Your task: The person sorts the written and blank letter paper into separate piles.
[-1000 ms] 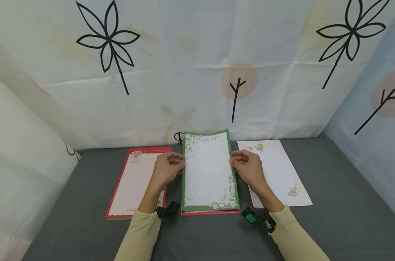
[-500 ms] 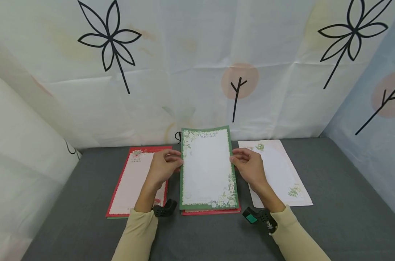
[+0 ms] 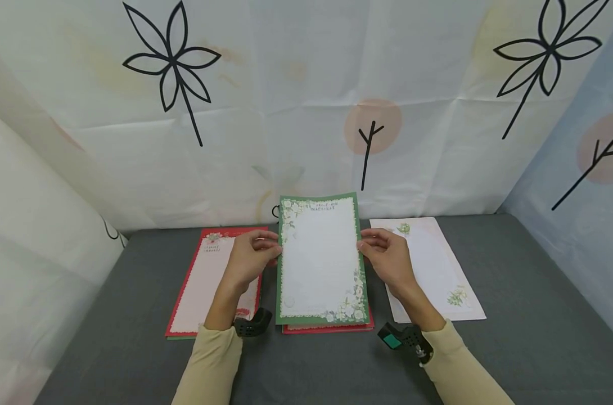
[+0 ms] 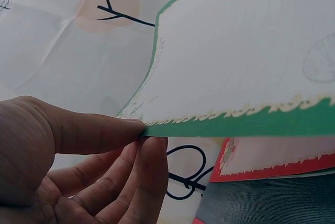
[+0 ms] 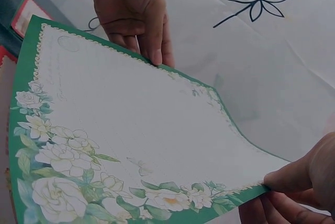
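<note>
A sheet of green-bordered floral paper [image 3: 319, 259] is raised over a red-bordered sheet [image 3: 332, 327], which shows only along its lower edge. My left hand [image 3: 248, 256] pinches its left edge between thumb and fingers, and my right hand [image 3: 389, 256] pinches the right edge. In the left wrist view the thumb lies on top of the paper's green border [image 4: 235, 124], fingers beneath. White flowers [image 5: 63, 156] fill a corner of the sheet in the right wrist view, where the paper bows between both hands.
On the left lies a red-bordered sheet [image 3: 205, 287] with a green edge beneath it. A white sheet with green sprigs [image 3: 433, 270] lies on the right. All rest on a dark grey cloth-covered table [image 3: 529, 315], with a patterned white curtain [image 3: 296, 140] behind.
The green-bordered sheet has lifted and shifted slightly left, exposing more of the red sheet below. My left hand has moved a little left with it; the right hand has barely moved.
</note>
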`<state>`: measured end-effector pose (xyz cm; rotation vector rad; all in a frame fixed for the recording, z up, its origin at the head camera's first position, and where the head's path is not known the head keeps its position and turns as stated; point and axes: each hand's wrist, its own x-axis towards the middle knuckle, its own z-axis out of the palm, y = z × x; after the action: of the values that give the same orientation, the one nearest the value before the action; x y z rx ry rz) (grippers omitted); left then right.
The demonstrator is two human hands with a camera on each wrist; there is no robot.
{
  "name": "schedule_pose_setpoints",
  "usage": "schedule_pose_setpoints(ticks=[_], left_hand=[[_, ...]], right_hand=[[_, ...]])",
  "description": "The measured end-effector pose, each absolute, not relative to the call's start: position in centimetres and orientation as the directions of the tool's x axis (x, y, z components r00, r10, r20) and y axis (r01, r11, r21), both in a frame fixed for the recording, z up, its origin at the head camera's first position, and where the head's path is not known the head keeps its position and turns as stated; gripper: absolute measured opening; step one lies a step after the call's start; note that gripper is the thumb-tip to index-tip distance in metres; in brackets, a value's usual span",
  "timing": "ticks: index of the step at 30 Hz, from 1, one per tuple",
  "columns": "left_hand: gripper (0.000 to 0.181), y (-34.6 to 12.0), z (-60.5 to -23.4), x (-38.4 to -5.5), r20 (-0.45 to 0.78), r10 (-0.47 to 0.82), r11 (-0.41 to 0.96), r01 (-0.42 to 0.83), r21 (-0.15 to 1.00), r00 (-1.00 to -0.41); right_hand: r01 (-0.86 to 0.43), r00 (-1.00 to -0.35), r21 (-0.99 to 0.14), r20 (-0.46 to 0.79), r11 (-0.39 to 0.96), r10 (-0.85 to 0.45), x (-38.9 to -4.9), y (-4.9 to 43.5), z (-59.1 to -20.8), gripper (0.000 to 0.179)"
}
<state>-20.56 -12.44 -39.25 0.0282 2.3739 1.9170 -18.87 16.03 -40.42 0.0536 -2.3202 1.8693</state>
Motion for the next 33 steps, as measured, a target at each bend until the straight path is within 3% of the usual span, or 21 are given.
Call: schedule_pose_setpoints(ticks=[10, 33], left_hand=[[0.028, -13.0, -39.3, -20.5, -0.042, 0.086, 0.196, -0.024, 0.980, -0.995], [0.030, -16.1, -38.3, -20.7, -0.024, -0.004, 0.309, -0.024, 0.951, -1.000]], right_hand=[[-0.132, -0.986, -0.971, 0.150, 0.200, 0.073, -18.9, 15.8, -40.8, 0.024], [-0.150, -0.988, -0.984, 0.153, 0.096, 0.023, -20.4, 12.2, -40.1, 0.025]])
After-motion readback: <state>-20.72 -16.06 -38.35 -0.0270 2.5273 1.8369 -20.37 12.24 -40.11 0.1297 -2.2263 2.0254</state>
